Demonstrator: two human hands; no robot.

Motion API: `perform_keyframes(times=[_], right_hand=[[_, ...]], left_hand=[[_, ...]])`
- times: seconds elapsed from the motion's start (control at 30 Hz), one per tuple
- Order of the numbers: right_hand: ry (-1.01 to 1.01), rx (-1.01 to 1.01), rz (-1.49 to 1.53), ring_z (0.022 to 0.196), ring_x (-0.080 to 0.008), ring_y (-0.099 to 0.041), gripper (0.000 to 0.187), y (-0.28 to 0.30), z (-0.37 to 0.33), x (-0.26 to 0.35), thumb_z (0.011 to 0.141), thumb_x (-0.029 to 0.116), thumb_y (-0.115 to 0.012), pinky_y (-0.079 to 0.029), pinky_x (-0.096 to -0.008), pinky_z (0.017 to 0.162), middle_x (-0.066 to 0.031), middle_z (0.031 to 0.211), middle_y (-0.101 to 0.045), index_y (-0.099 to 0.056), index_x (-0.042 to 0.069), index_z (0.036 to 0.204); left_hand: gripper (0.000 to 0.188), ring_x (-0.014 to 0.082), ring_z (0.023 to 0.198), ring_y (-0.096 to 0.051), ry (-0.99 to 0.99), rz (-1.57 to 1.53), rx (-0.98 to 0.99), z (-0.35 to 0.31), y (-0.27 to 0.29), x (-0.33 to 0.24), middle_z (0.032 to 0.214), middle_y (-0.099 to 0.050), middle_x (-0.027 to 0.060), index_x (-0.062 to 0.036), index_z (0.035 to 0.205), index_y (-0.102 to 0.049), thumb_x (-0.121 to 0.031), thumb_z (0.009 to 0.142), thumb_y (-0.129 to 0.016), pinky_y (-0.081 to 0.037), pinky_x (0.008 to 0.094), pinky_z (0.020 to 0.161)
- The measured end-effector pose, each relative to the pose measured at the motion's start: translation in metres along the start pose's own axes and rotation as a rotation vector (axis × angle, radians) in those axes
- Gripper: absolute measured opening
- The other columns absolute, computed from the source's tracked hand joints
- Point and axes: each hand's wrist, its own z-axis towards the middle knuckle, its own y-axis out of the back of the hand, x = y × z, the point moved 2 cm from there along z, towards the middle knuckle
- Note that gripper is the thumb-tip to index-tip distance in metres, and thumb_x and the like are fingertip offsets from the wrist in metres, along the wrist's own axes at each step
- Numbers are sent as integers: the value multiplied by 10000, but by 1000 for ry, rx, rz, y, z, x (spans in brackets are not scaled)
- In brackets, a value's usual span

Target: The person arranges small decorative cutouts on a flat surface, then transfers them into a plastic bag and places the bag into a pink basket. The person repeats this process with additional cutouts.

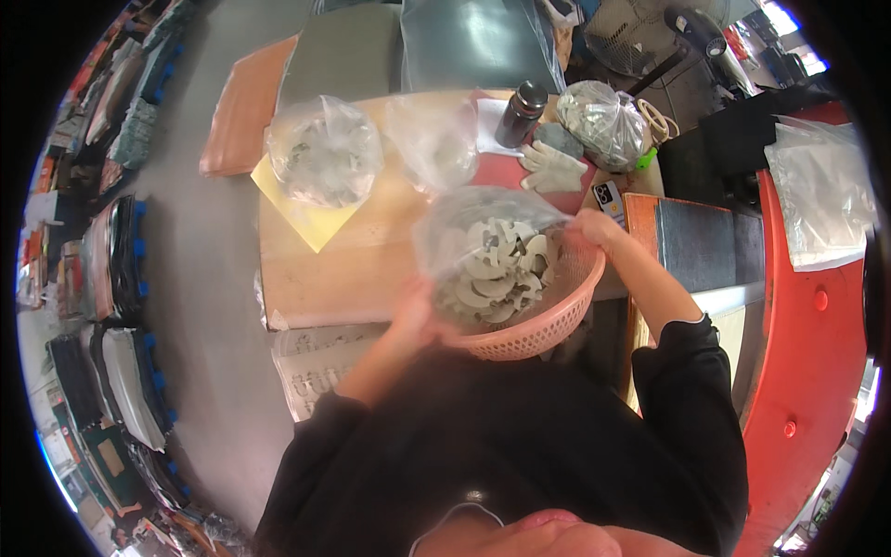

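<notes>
A pink plastic basket (555,323) sits at the near edge of a wooden table (353,260). Inside it stands a clear plastic bag (464,218) filled with several flat grey cut-out pieces (497,269). My left hand (416,314) grips the bag's near left side by the basket rim. My right hand (590,226) holds the bag's far right edge above the basket. Both forearms are bare below black sleeves.
Further back on the table lie two more clear bags (323,148) (432,141), a bag of grey parts (601,121), a dark bottle (522,111), white gloves (553,167), a phone (608,197) and yellow paper (306,215). A red machine (798,306) stands at my right.
</notes>
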Motion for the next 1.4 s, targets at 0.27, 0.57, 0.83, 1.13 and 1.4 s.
perform_keyframes(times=[0.27,0.57,0.83,1.13,1.4], right_hand=[[41,167,-66,651,-227,-637,197,8,30,-15,762,140,-576,-495,-407,609,-154,737,-674,-724,13,785],[29,214,-259,631,-220,-594,216,17,26,25,745,177,-561,-456,-378,620,-125,703,-659,-718,39,799],[-95,200,77,726,-176,-600,203,68,22,46,827,204,-630,-477,-347,676,-56,820,-645,-666,46,949],[-154,117,1,938,-206,-580,453,34,-27,38,760,167,-697,-460,-336,875,-120,1031,-619,-577,-17,1156],[-319,302,51,919,-242,-637,467,32,-52,28,707,121,-673,-485,-342,830,-146,1005,-682,-628,-39,1144]], left_hand=[[146,218,789,-605,99,-58,-4,2,2,-15,1048,-590,41,-104,1038,-483,-227,1004,-411,-544,387,697],[110,251,958,-575,191,-134,-17,-18,6,-21,1015,-514,-35,-198,1039,-474,-293,989,-451,-484,530,801],[211,275,984,-581,-24,-95,72,-15,12,-41,1126,-558,0,-190,1144,-457,-318,977,-468,-455,572,802],[158,218,891,-604,14,-91,-70,-16,6,-48,1023,-616,39,-163,989,-510,-299,1003,-430,-506,424,764],[179,163,795,-607,-169,26,-29,-15,-3,-77,950,-629,30,-154,999,-523,-319,1004,-454,-509,315,715]])
